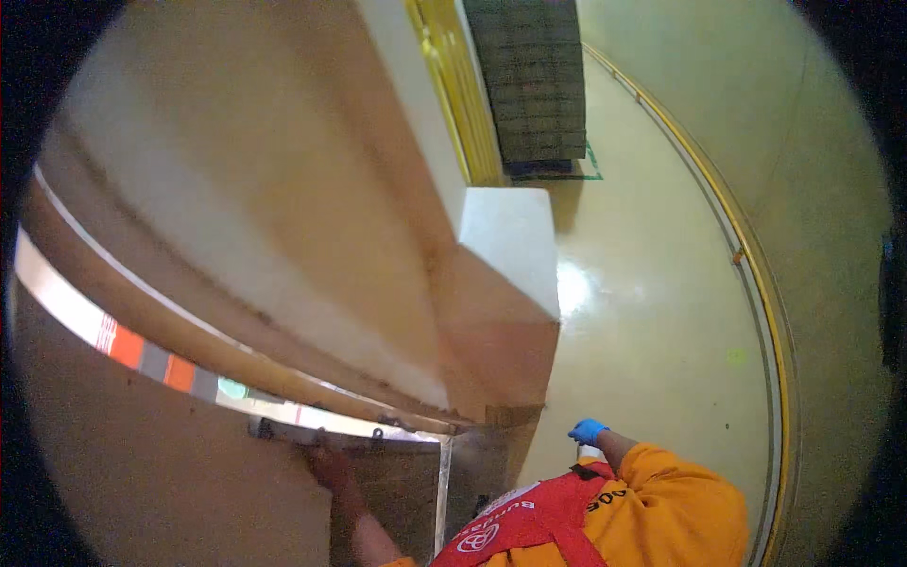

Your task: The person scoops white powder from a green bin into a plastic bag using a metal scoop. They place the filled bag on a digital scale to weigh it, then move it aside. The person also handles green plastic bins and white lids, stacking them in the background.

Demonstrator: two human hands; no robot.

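Brown cardboard fills most of the view: a large stack of boxes point(283, 208) rises at the left and centre, blurred and bent by the lens. Along its lower edge runs a pale strip point(142, 354) with orange and grey blocks on it, ending near a metal frame point(442, 477) at the lower centre.

A bare left hand point(326, 465) reaches up from the lower edge and touches the underside of that strip, just beside the frame's corner. It is dark and blurred, so I cannot tell whether the grip is closed on the edge or only pressed against it.

To the right, a hand in a blue glove point(588, 431) sticks out above an orange sleeve point(661, 482). It holds nothing and touches nothing; the fingers look loosely curled, but it is too small to say whether it is open or closed. Below it show a red vest point(529, 529) and the orange shoulder; whether this is the person's own right hand or a co-worker's cannot be told.

Further off, a white block point(510, 236) stands at the corner of the boxes. Beyond it a yellow post point(463, 85) and a dark stack of crates point(534, 80) stand on a pallet. The glossy pale green floor point(652, 312) spreads to the right, with a yellow line point(746, 255) curving across it.
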